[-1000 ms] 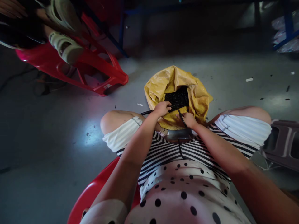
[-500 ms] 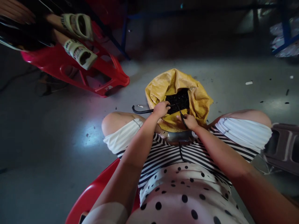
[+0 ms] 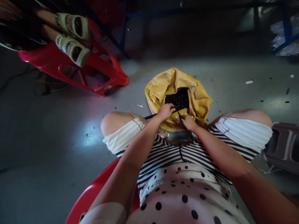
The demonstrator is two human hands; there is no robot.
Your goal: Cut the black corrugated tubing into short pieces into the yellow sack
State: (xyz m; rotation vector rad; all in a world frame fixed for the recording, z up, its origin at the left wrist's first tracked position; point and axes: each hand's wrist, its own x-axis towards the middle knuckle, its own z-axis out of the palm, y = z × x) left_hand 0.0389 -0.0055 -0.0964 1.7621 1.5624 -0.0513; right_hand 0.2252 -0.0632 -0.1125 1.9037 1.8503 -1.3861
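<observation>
A yellow sack [image 3: 158, 84] stands on the floor between my knees, its mouth rolled open around many small black pieces [image 3: 181, 99]. Over its near left edge, my left hand [image 3: 166, 111] is closed on a black strip [image 3: 151, 116], whose far end reaches over the sack's opening. My right hand [image 3: 188, 122], at the near edge of the sack, grips dark scissors [image 3: 181, 120] by the handles. The blades point up and left and meet the strip just beyond my left fingertips. Whether the blades are open or closed is too small to tell.
A red plastic stool [image 3: 93, 81] lies at the upper left, with a person's sandaled feet [image 3: 72, 51] on it. Blue metal bars [image 3: 163, 14] run across the top. A grey-brown stool [image 3: 282, 146] is at the right. Small scraps dot the floor.
My left hand has moved slightly right and up, nearer the scissors. The strip's curved left end no longer shows beyond my knee. The other person's feet have shifted left.
</observation>
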